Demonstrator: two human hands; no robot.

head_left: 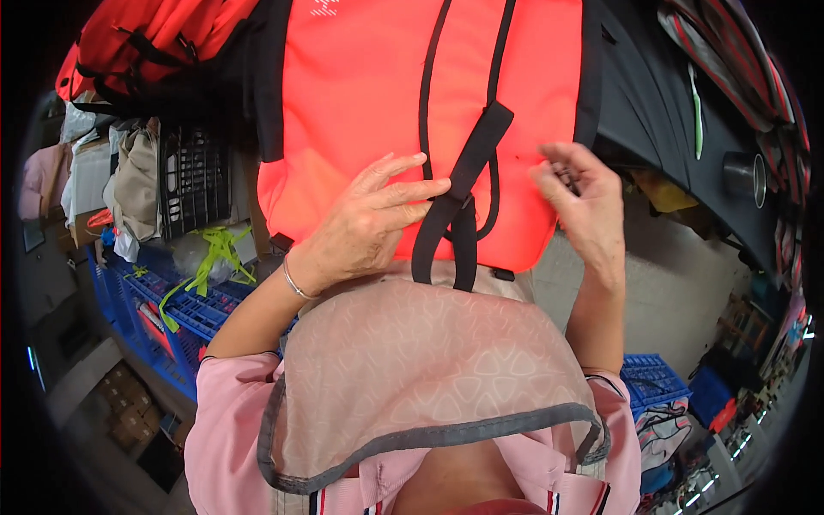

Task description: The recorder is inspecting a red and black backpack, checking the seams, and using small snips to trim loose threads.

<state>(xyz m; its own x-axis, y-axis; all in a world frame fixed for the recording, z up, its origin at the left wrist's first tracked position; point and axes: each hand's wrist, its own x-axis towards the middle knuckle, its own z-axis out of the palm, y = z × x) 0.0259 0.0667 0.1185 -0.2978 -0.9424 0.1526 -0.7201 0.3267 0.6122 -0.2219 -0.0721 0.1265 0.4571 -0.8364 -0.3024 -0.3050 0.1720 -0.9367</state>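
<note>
A bright coral-red backpack [360, 94] with black edging lies in front of me, its shoulder strap panel running down the middle. Black webbing [483, 146] crosses the strap's lower end and loops down to the bag's bottom edge. My left hand [365, 215] rests over the bag with fingers stretched out and apart, the tips touching the webbing. To the right, above the bag's lower right side, my right hand [588, 202] is raised and slightly blurred. Its fingers curl toward the thumb around something small and dark, too blurred to name.
Blue plastic crates [184, 322] stand at left, with lime-green straps [210, 262] draped over them. A black crate [196, 180] is behind these. More red bags [163, 43] are piled at far left. A dark-covered table at right holds a metal cup [744, 178] and a green-and-white tool [696, 112].
</note>
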